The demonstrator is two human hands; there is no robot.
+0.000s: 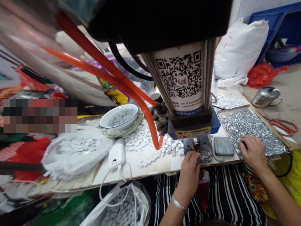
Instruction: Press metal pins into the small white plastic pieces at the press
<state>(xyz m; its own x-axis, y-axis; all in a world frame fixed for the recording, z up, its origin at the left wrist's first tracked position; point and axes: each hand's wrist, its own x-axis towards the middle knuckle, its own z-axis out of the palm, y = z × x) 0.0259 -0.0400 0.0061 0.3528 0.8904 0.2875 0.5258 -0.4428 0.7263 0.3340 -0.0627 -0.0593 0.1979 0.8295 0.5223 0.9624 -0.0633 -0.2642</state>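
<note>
My left hand [191,169] is at the base of a pneumatic press [194,125], its fingers pressed together beside the dark die [195,143]. Whatever those fingertips hold is hidden. Close to them, a small heap of metal pieces [205,156] lies on the press base. My right hand [255,153] rests at the near left side of a tray [285,145] full of small silvery metal pins [251,130]. Its fingers curl down among the pins, and I cannot make out what is in them. Between the hands sits a grey box [224,146].
White plastic pieces [147,141] cover the table left of the press. Beyond them stand a white bowl of metal parts [119,116] and a plastic bag of white pieces [78,150]. Orange hoses [131,91] arch across. Orange-handled scissors [284,125] and a metal mug [266,96] are at right.
</note>
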